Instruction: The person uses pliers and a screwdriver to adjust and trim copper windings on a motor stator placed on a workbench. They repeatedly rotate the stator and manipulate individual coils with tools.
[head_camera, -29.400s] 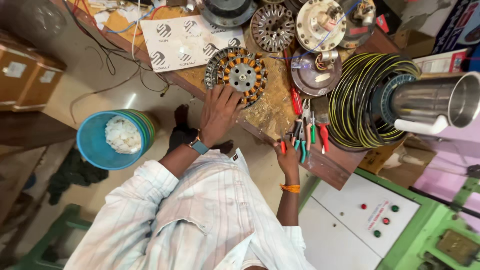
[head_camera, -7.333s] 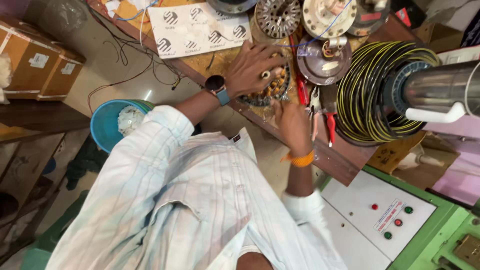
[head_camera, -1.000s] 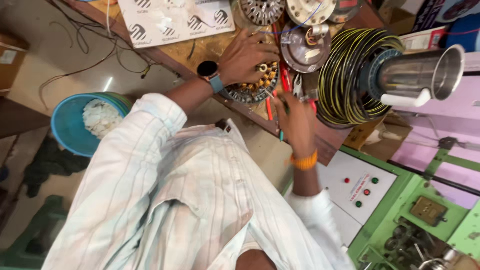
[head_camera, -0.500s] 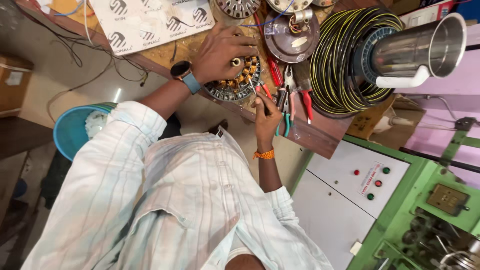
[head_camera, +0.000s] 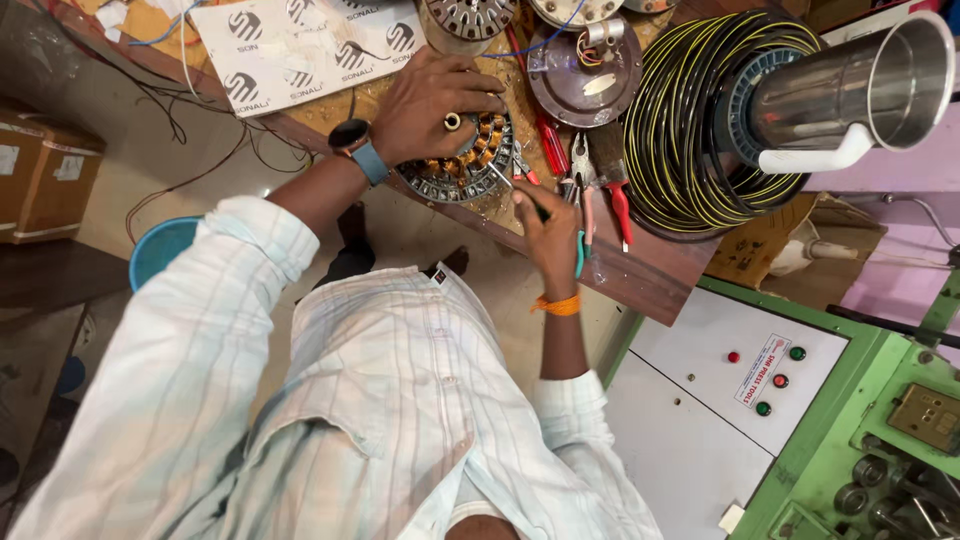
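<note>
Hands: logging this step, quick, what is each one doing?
Left hand: open, palm pressing the round copper-wound stator.
Right hand: closed around a thin dark tool.

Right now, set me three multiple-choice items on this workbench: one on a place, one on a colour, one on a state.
1. Where does the left hand rest?
A. on the wound stator
B. on the cable coil
C. on the blue tub

2. What colour is the band on the right wrist?
A. green
B. orange
C. white

3. How is the right hand?
A. flat and empty
B. closed on a thin tool
C. off the bench

Answers: 1 A, the palm covers the stator; 2 B, an orange band shows at the wrist; 3 B, the fingers pinch a tool at the stator's rim.
</note>
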